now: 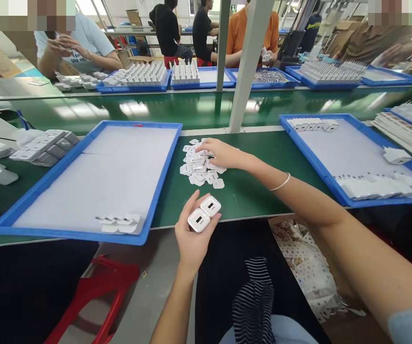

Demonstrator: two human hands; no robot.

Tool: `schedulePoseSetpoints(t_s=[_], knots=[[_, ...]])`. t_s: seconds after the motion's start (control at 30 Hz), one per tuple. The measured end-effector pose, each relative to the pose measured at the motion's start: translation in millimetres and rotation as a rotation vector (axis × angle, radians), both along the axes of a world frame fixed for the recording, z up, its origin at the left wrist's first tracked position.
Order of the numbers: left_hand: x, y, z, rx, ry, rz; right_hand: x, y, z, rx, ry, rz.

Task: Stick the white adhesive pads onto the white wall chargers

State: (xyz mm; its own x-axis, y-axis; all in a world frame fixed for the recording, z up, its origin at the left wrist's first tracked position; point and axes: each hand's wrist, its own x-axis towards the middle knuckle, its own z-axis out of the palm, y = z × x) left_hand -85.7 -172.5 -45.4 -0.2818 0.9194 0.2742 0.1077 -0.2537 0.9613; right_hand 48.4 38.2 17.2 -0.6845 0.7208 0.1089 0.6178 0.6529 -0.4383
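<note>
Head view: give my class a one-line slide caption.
Left hand holding two white chargers, right hand at a pile of white pieces.

White gleams on both adapters, their slots dark; more white in the loose pieces against a green bench! Blue rims the left tray, red colours the stool, and black-and-white stripes run down the cloth.

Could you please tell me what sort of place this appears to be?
Most likely a factory assembly line: co-workers are busy beyond a green bench, blue trays hold rows of white plug adapters, and the right hand is at a loose pile of small white pieces.
</note>
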Motion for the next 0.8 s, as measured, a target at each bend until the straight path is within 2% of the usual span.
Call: schedulePoseSetpoints(t_s=[0.1,0.2,0.37,0.6,0.8], knots=[[0.6,-11.3,-2.0,-0.042,-0.095,-0.032,-13.2,18.5,-13.3,0.153,-0.207,0.141],[-1.6,-18.3,-3.1,-0.097,-0.125,-0.049,-16.9,22.8,-15.9,0.159,-0.253,0.201],[-4.3,-18.8,-2.8,-0.142,-0.178,-0.071,-10.7,22.6,-11.7,0.130,-0.264,0.178],[-4.3,-14.4,-1.2,-0.166,-0.189,-0.121,-1.8,24.1,-16.3,0.091,-0.226,0.114],[-4.2,-13.0,1.0,-0.112,-0.069,-0.136,3.3,20.0,-13.2,0.130,-0.109,-0.031]])
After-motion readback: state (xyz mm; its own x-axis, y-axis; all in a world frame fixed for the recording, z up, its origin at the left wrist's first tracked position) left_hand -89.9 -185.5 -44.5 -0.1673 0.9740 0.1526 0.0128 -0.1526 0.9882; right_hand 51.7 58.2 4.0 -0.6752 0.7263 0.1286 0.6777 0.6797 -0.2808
